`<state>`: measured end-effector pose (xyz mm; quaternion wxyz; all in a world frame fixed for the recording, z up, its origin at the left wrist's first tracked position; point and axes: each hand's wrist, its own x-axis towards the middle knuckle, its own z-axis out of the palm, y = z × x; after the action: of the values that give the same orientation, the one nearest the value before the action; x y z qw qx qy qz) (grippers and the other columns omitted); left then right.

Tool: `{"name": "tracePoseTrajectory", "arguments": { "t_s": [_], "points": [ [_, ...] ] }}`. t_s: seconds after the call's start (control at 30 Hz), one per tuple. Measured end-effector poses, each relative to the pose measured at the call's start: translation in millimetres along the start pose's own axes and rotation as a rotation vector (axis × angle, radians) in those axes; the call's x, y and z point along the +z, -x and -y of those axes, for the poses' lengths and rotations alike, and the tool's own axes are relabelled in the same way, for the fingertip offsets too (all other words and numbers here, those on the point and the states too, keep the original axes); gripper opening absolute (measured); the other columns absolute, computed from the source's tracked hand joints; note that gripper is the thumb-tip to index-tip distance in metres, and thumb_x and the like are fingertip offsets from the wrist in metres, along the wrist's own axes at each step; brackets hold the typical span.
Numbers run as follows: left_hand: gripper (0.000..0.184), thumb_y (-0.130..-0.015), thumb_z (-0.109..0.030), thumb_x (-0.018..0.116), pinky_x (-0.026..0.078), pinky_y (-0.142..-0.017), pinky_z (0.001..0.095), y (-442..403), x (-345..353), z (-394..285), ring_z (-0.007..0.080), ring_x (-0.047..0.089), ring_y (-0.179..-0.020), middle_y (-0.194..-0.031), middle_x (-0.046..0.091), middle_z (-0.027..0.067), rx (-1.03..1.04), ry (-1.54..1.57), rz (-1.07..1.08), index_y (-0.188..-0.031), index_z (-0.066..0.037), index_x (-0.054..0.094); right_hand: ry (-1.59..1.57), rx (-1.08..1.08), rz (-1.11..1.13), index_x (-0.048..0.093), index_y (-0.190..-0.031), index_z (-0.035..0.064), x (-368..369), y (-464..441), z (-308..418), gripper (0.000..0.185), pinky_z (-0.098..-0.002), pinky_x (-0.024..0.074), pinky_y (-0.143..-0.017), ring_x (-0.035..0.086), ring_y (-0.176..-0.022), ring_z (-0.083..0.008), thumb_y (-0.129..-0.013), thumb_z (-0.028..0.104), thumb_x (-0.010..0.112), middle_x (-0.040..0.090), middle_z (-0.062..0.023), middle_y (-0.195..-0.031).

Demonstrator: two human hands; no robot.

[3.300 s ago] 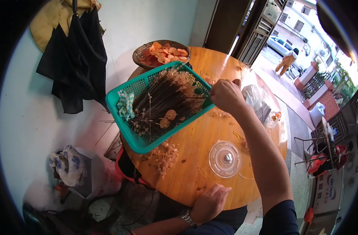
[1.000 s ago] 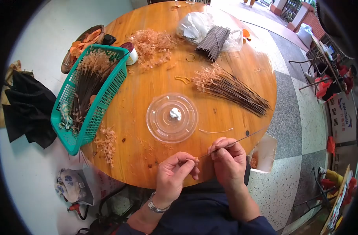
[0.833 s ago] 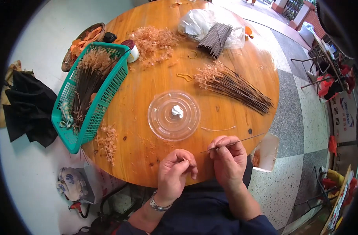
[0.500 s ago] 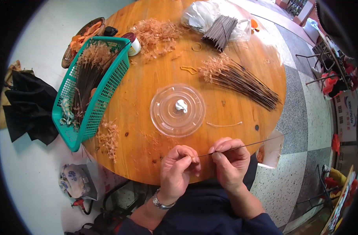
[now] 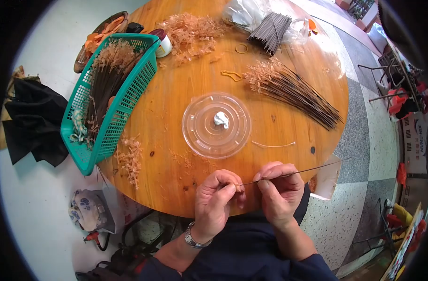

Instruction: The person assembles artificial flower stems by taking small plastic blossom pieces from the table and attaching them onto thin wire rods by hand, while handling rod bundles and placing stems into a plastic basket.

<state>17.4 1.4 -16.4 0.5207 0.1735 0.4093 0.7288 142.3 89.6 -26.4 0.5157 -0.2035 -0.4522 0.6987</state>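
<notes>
Near the table's front edge, my right hand [image 5: 280, 189] pinches a thin dark wire stem [image 5: 312, 169] that sticks out to the right. My left hand [image 5: 217, 199] is closed around the stem's other end; whatever else lies between its fingertips is too small to make out. Beyond the hands sits a clear plastic lid [image 5: 195, 136] with a dab of white paste [image 5: 221, 120] at its middle. A bundle of finished stems with peach-coloured tufts [image 5: 293, 93] lies to the right. Loose peach-coloured sprigs [image 5: 129, 164] are scattered on the left.
A green basket [image 5: 125, 112] of tufted stems stands on the left, by a white jar [image 5: 163, 48]. At the back lie a heap of peach-coloured sprigs [image 5: 190, 35], bare dark stems [image 5: 270, 32] and a plastic bag [image 5: 242, 15]. Yellow rubber bands [image 5: 231, 75] and a white tie [image 5: 274, 145] lie on the wooden table [image 5: 172, 192].
The view has shifted slightly, so the table things sit a little further right and higher. Both hands keep their pinch on the stem, with little change in pose.
</notes>
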Motion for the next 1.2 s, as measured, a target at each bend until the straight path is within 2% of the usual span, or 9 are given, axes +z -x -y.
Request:
{"name": "tracePoseTrajectory", "arguments": {
  "t_s": [0.5,1.2],
  "points": [
    [0.013,-0.107,-0.01,0.052,0.057,-0.065,0.0271,2.7,4.4,-0.6,0.0119,0.066,-0.078,-0.098,0.067,0.0076,0.009,-0.176,-0.031,-0.103,-0.003,0.062,0.136,-0.088,-0.006,0.062,-0.109,-0.0019,-1.7,4.0,-3.5,0.021,-0.026,0.0506,-0.084,0.061,-0.094,-0.0138,-0.094,-0.017,0.063,0.064,-0.0118,-0.109],
    [0.018,-0.106,-0.01,0.052,0.058,-0.066,0.0296,2.2,1.3,1.9,0.0144,0.067,-0.078,-0.098,0.069,0.0095,0.035,-0.228,0.01,-0.098,0.0,0.066,0.095,-0.068,-0.045,0.061,-0.11,-0.0013,-3.3,5.6,-2.8,0.019,-0.0264,0.0514,-0.085,0.063,-0.096,-0.0138,-0.095,-0.014,0.064,0.066,-0.0124,-0.109]
  ]
}}
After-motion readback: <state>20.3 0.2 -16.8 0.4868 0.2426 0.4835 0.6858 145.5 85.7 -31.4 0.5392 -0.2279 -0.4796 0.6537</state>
